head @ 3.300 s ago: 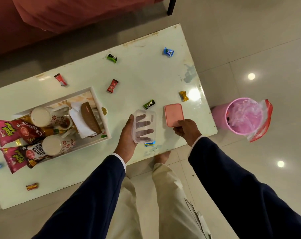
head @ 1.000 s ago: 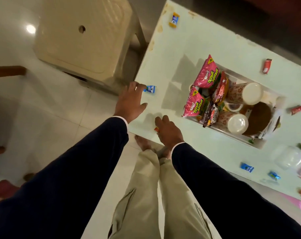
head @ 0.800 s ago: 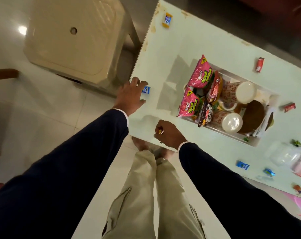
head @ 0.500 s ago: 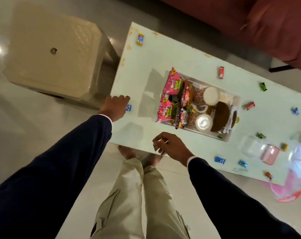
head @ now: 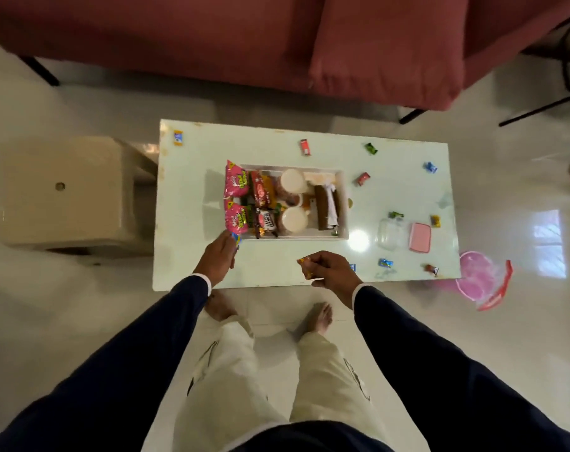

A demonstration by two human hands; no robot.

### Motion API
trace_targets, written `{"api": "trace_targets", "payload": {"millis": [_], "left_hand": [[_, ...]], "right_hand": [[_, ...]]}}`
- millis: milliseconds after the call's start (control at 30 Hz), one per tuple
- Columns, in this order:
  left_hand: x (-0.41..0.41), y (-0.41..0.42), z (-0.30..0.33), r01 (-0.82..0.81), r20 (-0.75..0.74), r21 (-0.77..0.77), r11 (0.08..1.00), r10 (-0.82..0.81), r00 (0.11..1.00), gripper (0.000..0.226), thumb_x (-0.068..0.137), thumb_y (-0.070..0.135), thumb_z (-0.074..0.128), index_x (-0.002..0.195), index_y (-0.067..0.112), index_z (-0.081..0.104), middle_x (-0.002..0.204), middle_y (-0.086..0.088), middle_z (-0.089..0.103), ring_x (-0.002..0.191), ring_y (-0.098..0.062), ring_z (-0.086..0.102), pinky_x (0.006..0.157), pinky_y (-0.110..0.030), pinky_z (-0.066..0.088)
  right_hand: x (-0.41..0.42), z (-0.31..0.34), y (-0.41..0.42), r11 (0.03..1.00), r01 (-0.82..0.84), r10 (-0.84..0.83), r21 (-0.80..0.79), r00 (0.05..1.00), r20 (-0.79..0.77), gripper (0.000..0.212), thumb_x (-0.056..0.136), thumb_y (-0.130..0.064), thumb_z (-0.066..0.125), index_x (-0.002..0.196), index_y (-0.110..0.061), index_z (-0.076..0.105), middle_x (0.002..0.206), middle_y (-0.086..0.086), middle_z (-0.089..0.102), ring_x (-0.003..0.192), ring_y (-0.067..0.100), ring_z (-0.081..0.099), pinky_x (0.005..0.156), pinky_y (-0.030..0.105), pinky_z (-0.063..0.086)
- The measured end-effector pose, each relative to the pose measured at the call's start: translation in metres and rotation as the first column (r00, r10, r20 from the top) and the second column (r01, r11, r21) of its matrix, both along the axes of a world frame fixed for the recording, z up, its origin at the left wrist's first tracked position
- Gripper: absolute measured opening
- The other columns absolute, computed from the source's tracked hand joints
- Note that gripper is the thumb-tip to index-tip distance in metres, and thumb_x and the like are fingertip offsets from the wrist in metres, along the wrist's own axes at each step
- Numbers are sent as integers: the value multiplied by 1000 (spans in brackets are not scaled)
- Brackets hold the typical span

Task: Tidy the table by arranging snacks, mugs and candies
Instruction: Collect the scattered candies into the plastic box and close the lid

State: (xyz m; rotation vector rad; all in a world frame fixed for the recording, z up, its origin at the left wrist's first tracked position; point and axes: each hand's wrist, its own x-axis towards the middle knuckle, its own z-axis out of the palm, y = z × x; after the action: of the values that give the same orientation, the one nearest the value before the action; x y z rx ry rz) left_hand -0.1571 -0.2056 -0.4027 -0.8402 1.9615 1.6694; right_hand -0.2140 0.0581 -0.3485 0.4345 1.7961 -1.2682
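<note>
The person stands at the near long edge of the pale rectangular table [head: 192, 265], each hand carrying a sweet, presumably so several go to one container in a single trip. The left hand [head: 219, 258] holds a blue-wrapped candy [head: 235, 238] at its fingertips, just beside the near left corner of the white rectangular tray [head: 344, 203]. The right hand [head: 329, 270] pinches an orange-and-yellow wrapped candy [head: 304, 261] between curled fingers above the table's near edge. The tray already keeps the pink snack packets [head: 236, 200] and two white mugs [head: 293, 203] together. To the right the clear plastic box [head: 391, 233] stands uncovered with its pink lid [head: 420, 237] just beside it, most likely left open to receive the sweets. Other wrapped candies, among them a red one [head: 304, 147], lie scattered across the tabletop.
</note>
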Motion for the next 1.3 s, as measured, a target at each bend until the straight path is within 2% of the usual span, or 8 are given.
{"api": "trace_targets", "payload": {"millis": [167, 300, 400, 533, 800, 1033, 1167, 1300], "left_hand": [[-40, 84, 41, 258, -86, -55, 965, -262, 961, 32, 107, 28, 45, 82, 11, 53, 65, -4, 54, 53, -13, 51, 57, -29, 41], [-73, 167, 53, 342, -80, -83, 936, -349, 934, 23, 104, 21, 52, 94, 2, 60, 79, -5, 63, 63, -16, 57, 56, -27, 41], [-99, 240, 50, 379, -60, -103, 920, -386, 921, 10, 100, 16, 59, 96, 7, 63, 83, -6, 68, 63, -15, 59, 51, -15, 42], [-140, 333, 17, 420, -18, -87, 904, -422, 906, 6, 94, 9, 65, 97, 13, 62, 87, -7, 71, 65, -12, 63, 48, -12, 42], [-207, 463, -89, 316, 12, -167, 934, -319, 948, 12, 89, 8, 70, 100, 4, 69, 89, -9, 74, 73, -24, 73, 61, -25, 49], [-205, 468, -122, 224, 59, -177, 958, -217, 974, 30, 91, 7, 63, 121, 10, 61, 110, -13, 70, 92, -32, 72, 80, -40, 54], [-182, 421, -93, 265, 33, -241, 934, -265, 964, 20, 93, 7, 60, 112, 10, 65, 107, -6, 70, 97, -28, 69, 85, -34, 52], [-167, 354, -43, 279, 53, -314, 908, -276, 960, 17, 95, 9, 55, 105, 15, 68, 102, 0, 69, 99, -21, 66, 90, -32, 51]], "right_hand": [[-16, 15, 77, 996, 94, -95, -8, 989, -117, 10, 93, -16, 69, 96, -9, 63, 85, 13, 68, 70, 15, 59, 63, 25, 46], [-29, 9, 158, 984, 180, -180, -10, 975, -129, 11, 90, -5, 71, 93, -8, 61, 87, 19, 66, 74, 23, 63, 64, 25, 52], [-45, -11, 226, 976, 215, -208, 39, 969, -133, 18, 88, -1, 72, 102, -5, 61, 88, 13, 66, 74, 19, 66, 67, 25, 57], [-82, -59, 301, 937, 324, -305, 134, 941, -144, 22, 85, 2, 70, 107, -1, 65, 94, 14, 69, 82, 26, 66, 79, 39, 59], [-155, -152, 354, 921, 339, -283, 193, 921, -266, 17, 86, -7, 70, 101, -11, 65, 77, 5, 70, 69, 20, 65, 72, 39, 60], [-158, -174, 361, 923, 326, -254, 207, 917, -309, 27, 91, -6, 65, 118, -7, 68, 106, 13, 72, 90, 27, 70, 85, 40, 61], [-139, -153, 363, 895, 425, -373, 136, 880, -295, 21, 92, -2, 56, 105, -12, 68, 98, 7, 73, 80, 20, 70, 74, 33, 61], [-135, -121, 321, 948, 305, -269, 92, 921, -283, 18, 90, 5, 55, 100, -2, 67, 88, 11, 70, 73, 24, 64, 71, 35, 55]]}}
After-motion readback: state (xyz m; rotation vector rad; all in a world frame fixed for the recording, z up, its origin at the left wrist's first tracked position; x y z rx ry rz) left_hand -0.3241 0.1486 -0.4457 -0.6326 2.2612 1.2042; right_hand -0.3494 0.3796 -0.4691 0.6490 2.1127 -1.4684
